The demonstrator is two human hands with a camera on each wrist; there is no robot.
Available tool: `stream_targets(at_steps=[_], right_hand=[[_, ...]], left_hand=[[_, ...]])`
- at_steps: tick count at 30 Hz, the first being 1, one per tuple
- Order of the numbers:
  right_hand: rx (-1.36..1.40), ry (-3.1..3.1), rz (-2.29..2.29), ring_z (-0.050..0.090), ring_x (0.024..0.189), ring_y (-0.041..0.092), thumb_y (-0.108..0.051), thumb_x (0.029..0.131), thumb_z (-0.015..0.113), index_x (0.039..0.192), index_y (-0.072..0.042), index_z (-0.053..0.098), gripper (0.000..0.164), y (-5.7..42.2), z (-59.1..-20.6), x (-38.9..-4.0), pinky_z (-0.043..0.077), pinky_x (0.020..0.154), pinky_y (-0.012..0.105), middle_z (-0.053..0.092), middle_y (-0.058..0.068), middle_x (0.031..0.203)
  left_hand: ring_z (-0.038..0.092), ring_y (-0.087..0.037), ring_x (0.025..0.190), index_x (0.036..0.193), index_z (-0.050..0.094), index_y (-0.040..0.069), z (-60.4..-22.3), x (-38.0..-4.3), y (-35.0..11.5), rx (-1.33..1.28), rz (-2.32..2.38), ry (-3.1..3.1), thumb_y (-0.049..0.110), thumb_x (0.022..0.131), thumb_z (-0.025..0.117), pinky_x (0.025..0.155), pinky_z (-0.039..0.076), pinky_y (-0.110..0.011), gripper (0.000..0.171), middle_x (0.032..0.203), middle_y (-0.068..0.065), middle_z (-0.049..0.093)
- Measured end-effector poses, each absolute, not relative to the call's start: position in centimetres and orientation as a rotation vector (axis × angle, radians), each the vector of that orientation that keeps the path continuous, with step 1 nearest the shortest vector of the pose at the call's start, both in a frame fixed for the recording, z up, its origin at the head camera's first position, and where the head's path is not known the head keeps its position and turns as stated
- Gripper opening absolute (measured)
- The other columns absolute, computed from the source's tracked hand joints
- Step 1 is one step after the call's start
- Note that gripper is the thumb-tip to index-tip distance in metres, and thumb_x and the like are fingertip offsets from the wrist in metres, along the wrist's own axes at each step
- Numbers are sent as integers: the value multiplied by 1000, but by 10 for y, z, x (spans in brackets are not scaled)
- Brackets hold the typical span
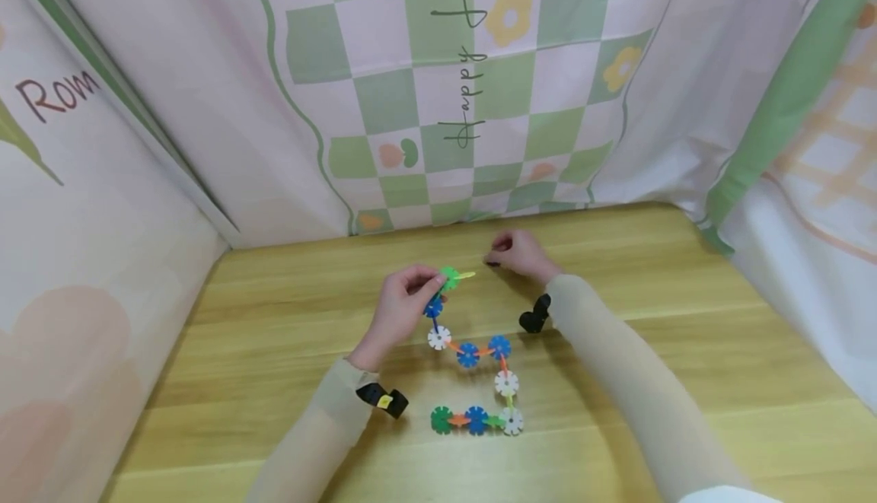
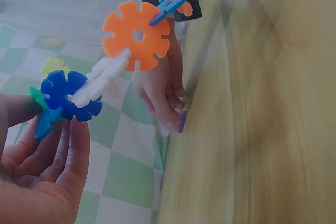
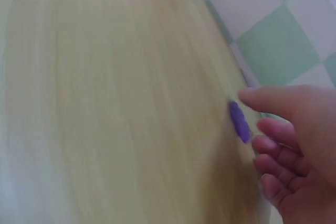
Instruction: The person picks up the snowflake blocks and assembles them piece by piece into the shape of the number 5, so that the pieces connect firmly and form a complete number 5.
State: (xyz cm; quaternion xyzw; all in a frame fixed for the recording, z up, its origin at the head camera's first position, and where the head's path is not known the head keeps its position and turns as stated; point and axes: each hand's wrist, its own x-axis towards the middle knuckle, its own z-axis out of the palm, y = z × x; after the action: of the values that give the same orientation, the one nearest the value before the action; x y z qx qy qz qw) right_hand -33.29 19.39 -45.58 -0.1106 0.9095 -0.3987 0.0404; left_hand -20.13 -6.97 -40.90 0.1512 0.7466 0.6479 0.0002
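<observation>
My left hand (image 1: pixel 403 307) pinches the upper end of a chain of notched plastic snowflake discs, near a green disc (image 1: pixel 449 278) with a yellow disc (image 1: pixel 467 275) beyond it. In the left wrist view, a dark blue disc (image 2: pixel 64 95), a white disc (image 2: pixel 101 80) and an orange disc (image 2: pixel 137 36) follow from the fingers. The chain bends down to a dark green disc (image 1: pixel 441 420) at its other end. Toward the back of the table, my right hand (image 1: pixel 524 254) has its thumb and fingertips at a small purple disc (image 3: pixel 239 122), seen nearly edge-on, close against the tabletop.
A wood-grain table (image 1: pixel 274 351) bears the work. Behind it hangs a green-and-white checked curtain (image 1: pixel 438 92), meeting the table's back edge near my right hand. A pale printed curtain (image 1: pixel 82 275) borders the left side. Black straps circle the left wrist (image 1: pixel 381 399) and right wrist (image 1: pixel 537 314).
</observation>
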Motion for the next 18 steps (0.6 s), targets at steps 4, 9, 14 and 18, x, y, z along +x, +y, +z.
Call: stream_targets(at_steps=[4,9,14,18], right_hand=[[-363,2780,-1162,61,96,31,-20,87,82,110,3,68,36,203,-452,-328,52,87,44,67,16,104],[-385,2722,-1213,61,89,27,-15,87,82,103,1,66,28,205,-448,-321,52,81,39,67,12,97],[-366,2621,-1415,67,92,32,-10,94,75,110,2,66,22,200,-437,-302,55,80,40,72,13,99],[-362,2514,-1630,69,97,38,-12,97,71,115,5,67,25,194,-416,-272,57,87,47,74,15,102]], left_hand=[[70,-34,86,107,72,3,-409,-201,-70,473,2028,2348,19,104,62,71,59,-31,18,93,-8,71],[70,-27,83,107,72,4,-409,-201,-68,460,2023,2352,19,104,62,71,59,-31,18,92,-8,71],[69,-34,87,108,71,3,-409,-201,-67,452,2028,2335,18,104,62,72,59,-30,18,93,-9,71],[69,-34,87,109,71,1,-408,-200,-66,447,2036,2333,16,104,63,71,58,-29,18,94,-9,71]])
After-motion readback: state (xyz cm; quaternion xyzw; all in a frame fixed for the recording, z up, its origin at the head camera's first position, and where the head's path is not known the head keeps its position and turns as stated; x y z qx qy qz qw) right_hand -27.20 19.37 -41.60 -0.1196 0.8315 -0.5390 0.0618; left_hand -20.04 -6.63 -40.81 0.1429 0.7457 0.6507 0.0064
